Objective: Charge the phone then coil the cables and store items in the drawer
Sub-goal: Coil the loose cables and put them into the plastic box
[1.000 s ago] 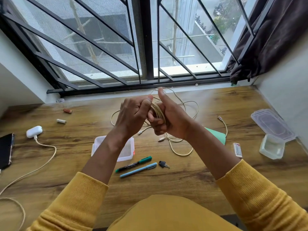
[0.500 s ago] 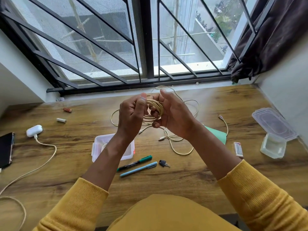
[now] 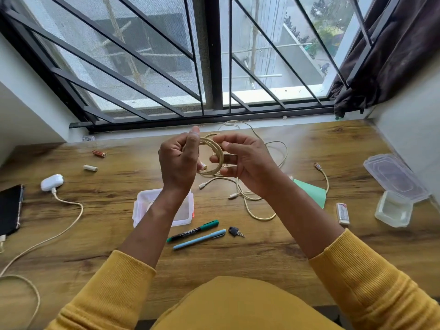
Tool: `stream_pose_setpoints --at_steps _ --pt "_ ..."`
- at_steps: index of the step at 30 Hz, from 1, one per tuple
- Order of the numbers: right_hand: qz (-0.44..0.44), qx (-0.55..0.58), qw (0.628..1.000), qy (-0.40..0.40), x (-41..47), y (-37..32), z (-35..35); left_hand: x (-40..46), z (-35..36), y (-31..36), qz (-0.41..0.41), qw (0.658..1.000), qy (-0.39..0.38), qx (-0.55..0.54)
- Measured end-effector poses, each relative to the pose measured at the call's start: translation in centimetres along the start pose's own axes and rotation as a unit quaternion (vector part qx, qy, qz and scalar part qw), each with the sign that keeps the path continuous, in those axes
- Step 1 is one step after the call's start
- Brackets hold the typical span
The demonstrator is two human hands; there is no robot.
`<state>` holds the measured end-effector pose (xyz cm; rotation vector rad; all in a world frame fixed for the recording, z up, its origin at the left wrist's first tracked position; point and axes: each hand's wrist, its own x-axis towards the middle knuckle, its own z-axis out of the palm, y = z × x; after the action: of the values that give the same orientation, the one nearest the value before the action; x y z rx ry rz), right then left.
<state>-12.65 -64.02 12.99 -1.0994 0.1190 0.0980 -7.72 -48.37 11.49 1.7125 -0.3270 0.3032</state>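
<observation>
Left hand [image 3: 177,163] and right hand [image 3: 240,160] are both gripping a coiled cream cable [image 3: 214,154], holding it raised above the worktop [image 3: 273,246]. Loose cables [image 3: 250,198] are lying on the worktop just beyond the coil. A lidded container [image 3: 142,206] is sitting nearer than the coil, under the left wrist.

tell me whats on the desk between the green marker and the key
Head view: the light blue pen lies between the green marker and the key, its clip end nearest the key.
</observation>
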Motion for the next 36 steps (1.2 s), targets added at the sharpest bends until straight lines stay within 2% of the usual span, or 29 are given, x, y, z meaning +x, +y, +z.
stream_pose_setpoints --at_steps 5,10,14,17,24,31,36 --pt "-0.054 -0.022 0.998 0.034 -0.1 0.5 0.6 -0.1 0.0 -0.6 -0.016 0.997 0.057 0.054" --pt "-0.076 -0.039 0.994 0.066 -0.1 0.9 1.1 -0.2 -0.3 -0.6 -0.013 0.994 0.064 0.083" --pt "-0.111 -0.102 0.984 0.095 -0.1 1.0 0.9 0.1 -0.5 -0.8 0.005 0.993 0.056 0.108" --pt "-0.129 -0.134 0.977 0.107 0.1 0.8 0.5 0.2 -0.8 -1.1 0.012 0.992 0.020 0.126" --pt "-0.137 -0.155 0.973 0.105 0.0 0.0 0.3 -0.2 -0.5 -1.7 -0.018 0.976 -0.135 0.172" --pt "-0.116 -0.115 0.981 0.106 -0.3 -0.8 0.4 -0.4 -0.2 -1.6 -0.038 0.978 -0.159 0.130" --pt "-0.129 -0.128 0.976 0.117 -0.1 -0.7 0.0 -0.3 -0.2 -2.1 -0.003 0.968 -0.167 0.187"
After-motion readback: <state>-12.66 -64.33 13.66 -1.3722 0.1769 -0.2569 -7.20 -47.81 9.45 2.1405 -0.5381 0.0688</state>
